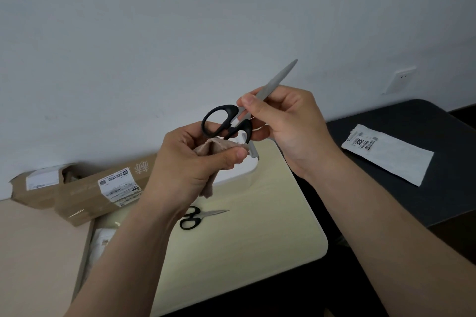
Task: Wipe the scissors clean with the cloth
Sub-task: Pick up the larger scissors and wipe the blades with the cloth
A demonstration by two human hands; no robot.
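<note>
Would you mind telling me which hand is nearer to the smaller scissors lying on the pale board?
Left. The left hand, gripping the cloth, is just above the smaller scissors; the right hand, holding the larger scissors by the blades, is further up and right.

Dim, flat light w/ soft shadows; sharp centre, wide-angle bending at edges.

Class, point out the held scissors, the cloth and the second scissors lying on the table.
held scissors (279, 76), head view, on the blades.
cloth (208, 189), head view, hanging corner.
second scissors (213, 213), head view, blade.
</note>
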